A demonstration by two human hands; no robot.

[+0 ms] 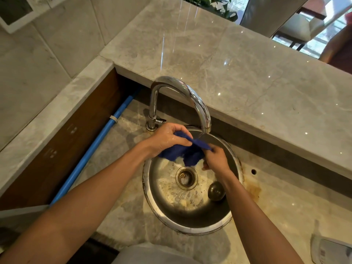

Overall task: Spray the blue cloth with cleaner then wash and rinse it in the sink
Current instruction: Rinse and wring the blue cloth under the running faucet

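We have the cloth (182, 152) bunched and wet over the sink (192, 223), stretched between both hands just under the tap (192, 100) spout. Water seems to be running onto its upper edge, though the stream is hard to make out. Suds and cloudy water lie in the basin around the drain (186, 177), so we judge this the wash-and-rinse stage — spraying looks finished.

To do it well, we would keep the cloth directly beneath the spout, rub one fold against another, then open fresh folds to the flow so no cleaner stays trapped inside. Squeezing low in the basin should keep splashes off the counter (247, 77). The loose plug (216, 190) lies apart from the drain, which lets dirty water escape.

Our left hand (167, 139) is closed on the cloth's upper left part, knuckles up, fingers pinching a fold. Our right hand (216, 160) grips the right end lower down, wrist bent inward. The two hands sit near each other, joined only by the cloth — both forearms reach in from below.
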